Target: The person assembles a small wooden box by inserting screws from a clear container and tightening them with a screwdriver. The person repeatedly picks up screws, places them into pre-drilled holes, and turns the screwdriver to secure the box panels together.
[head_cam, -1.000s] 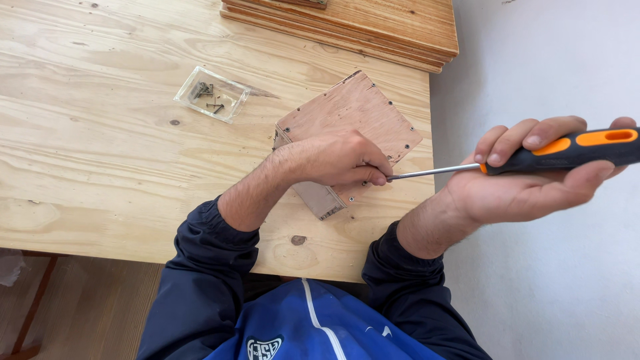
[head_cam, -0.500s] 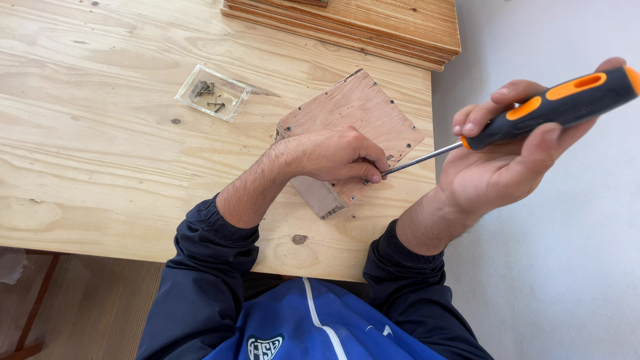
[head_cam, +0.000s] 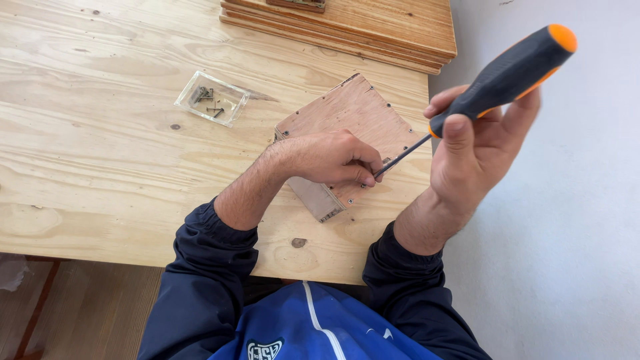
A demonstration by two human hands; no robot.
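The small plywood box [head_cam: 353, 117] lies near the right edge of the pale wooden surface [head_cam: 100, 173], its flat reddish-brown top panel facing up, with small screws set along its edges and a paler side wall showing at the near corner. The left hand [head_cam: 333, 157] rests on the panel, fingers [head_cam: 363, 175] curled and pressed together at the near edge, pinching at the screwdriver's tip. The right hand [head_cam: 477, 150] grips the black and orange screwdriver [head_cam: 500, 73], fingers wrapped about the handle, shaft slanting down to the panel. A clear plastic tray [head_cam: 212, 99] of screws sits apart to the left; stacked boards [head_cam: 373, 23] lie beyond.
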